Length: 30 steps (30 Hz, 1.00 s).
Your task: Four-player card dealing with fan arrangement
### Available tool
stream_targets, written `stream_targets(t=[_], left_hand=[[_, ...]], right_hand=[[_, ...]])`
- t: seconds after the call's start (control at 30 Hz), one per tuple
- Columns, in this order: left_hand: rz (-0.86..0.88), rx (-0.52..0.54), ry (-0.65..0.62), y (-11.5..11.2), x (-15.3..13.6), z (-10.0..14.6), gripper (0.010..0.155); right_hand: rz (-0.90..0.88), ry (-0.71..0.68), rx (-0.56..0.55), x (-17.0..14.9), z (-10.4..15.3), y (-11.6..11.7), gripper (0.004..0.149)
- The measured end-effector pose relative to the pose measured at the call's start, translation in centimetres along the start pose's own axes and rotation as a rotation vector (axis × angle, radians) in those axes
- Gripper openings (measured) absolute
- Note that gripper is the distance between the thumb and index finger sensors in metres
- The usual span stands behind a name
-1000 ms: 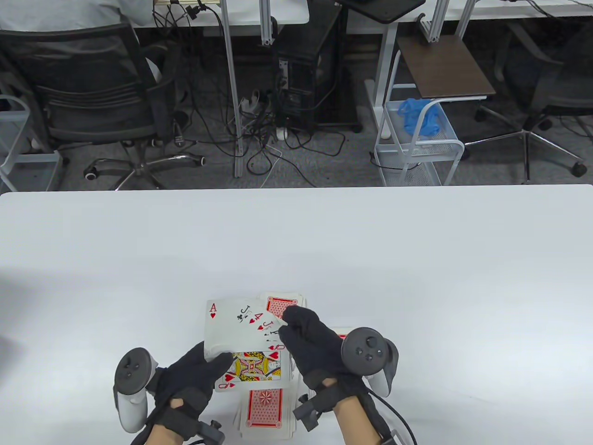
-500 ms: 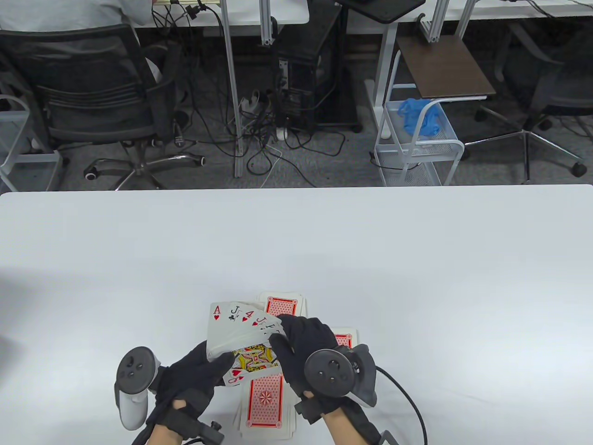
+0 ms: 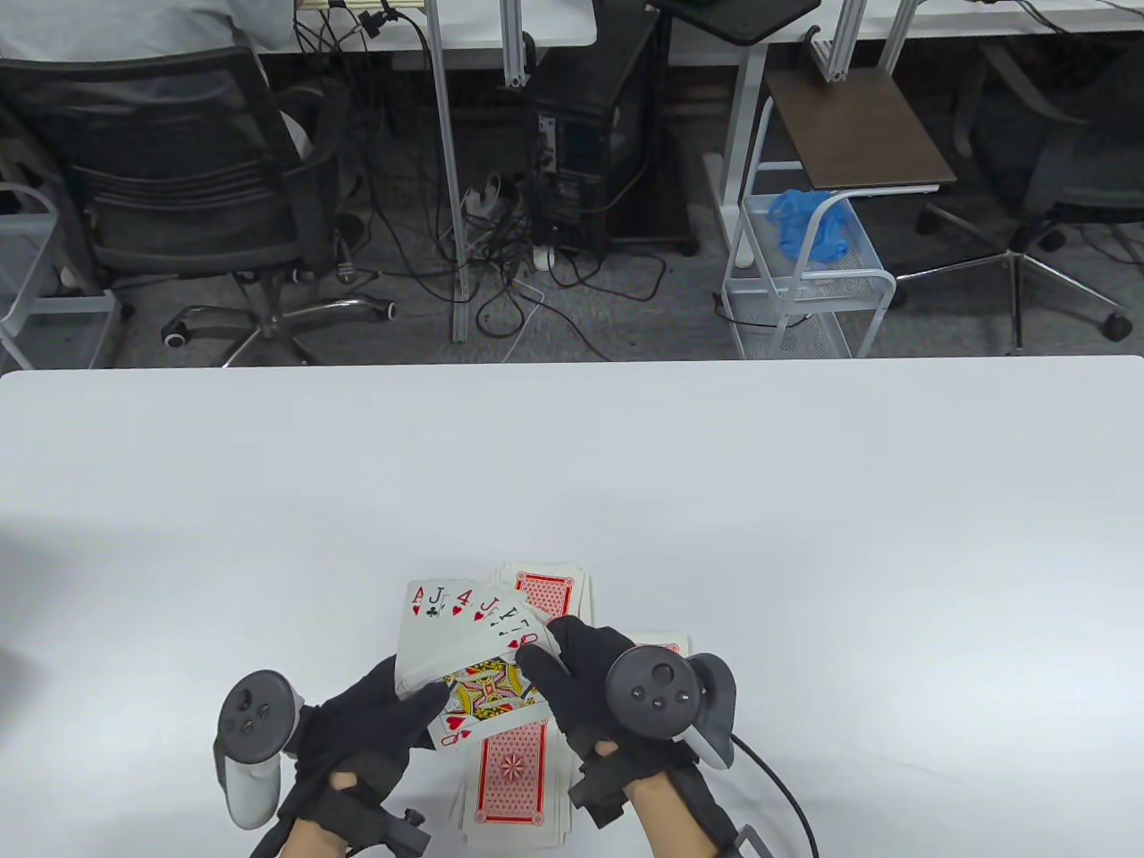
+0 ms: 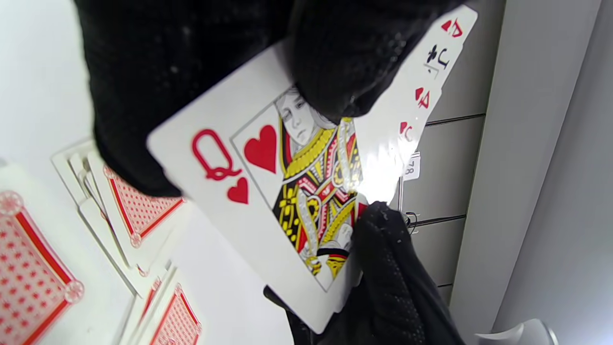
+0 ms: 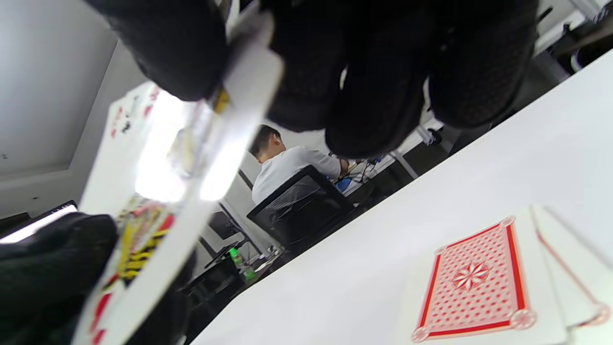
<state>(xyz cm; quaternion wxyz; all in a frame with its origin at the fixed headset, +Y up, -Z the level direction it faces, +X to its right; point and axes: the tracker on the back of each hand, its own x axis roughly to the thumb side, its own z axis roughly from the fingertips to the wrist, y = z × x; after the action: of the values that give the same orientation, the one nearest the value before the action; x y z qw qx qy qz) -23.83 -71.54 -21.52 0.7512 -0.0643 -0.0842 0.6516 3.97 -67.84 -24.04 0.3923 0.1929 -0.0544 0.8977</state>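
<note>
Left hand (image 3: 371,724) and right hand (image 3: 594,679): black knit gloves, fabric finely dotted at the fingertips in the left wrist view. Dark grey round-headed tracker with small buttons and a pale grey handle strapped on each. Black wrist straps; black cable (image 3: 778,786) trails from right wrist.

In the table view the black-gloved right hand (image 3: 585,675) hides most of the red-backed pile (image 3: 666,645) beside it, the fanned face-up cards (image 3: 465,626) overlap (only corner marks show), and the near pile (image 3: 509,786) runs off the bottom edge.
</note>
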Motion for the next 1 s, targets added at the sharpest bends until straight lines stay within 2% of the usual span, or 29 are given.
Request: stream_targets(t=[0.17, 0.23, 0.3, 0.33, 0.4, 0.5, 0.63, 0.7, 0.8, 0.9, 1.0], left_hand=[[0.019, 0.020, 0.008, 0.2, -0.1, 0.1, 0.045], [0.006, 0.025, 0.003, 0.3, 0.1, 0.1, 0.045], [-0.022, 0.013, 0.003, 0.2, 0.2, 0.1, 0.045], [-0.033, 0.001, 0.003, 0.2, 0.2, 0.0, 0.045], [-0.021, -0.005, 0.010, -0.1, 0.2, 0.1, 0.045], [0.022, -0.004, 0.025, -0.1, -0.2, 0.0, 0.045], [0.021, 0.047, 0.033, 0.0, 0.1, 0.3, 0.045], [0.029, 0.084, 0.037, 0.1, 0.2, 0.5, 0.045], [0.070, 0.132, 0.051, 0.3, 0.1, 0.6, 0.045], [0.090, 0.121, 0.052, 0.4, -0.1, 0.6, 0.045], [0.098, 0.128, 0.056, 0.5, -0.3, 0.6, 0.045]], right_hand=[[-0.124, 0.007, 0.066, -0.3, -0.1, -0.1, 0.049], [-0.167, 0.028, 0.025, -0.7, 0.1, -0.1, 0.054], [-0.141, 0.052, -0.065, -0.8, 0.3, -0.1, 0.057], [-0.121, 0.060, -0.091, -0.8, 0.3, -0.2, 0.050], [-0.061, 0.038, -0.049, -0.6, 0.1, -0.3, 0.040], [-0.100, 0.011, 0.006, -0.4, 0.0, -0.6, 0.043], [-0.178, 0.031, -0.049, -0.9, 0.2, -0.4, 0.053], [-0.164, 0.084, -0.040, -1.4, 0.2, -0.3, 0.057], [-0.080, 0.108, 0.051, -1.7, 0.1, 0.0, 0.053], [-0.077, 0.101, 0.047, -1.6, -0.1, 0.3, 0.043], [-0.104, 0.083, 0.071, -1.3, -0.2, 0.3, 0.042]])
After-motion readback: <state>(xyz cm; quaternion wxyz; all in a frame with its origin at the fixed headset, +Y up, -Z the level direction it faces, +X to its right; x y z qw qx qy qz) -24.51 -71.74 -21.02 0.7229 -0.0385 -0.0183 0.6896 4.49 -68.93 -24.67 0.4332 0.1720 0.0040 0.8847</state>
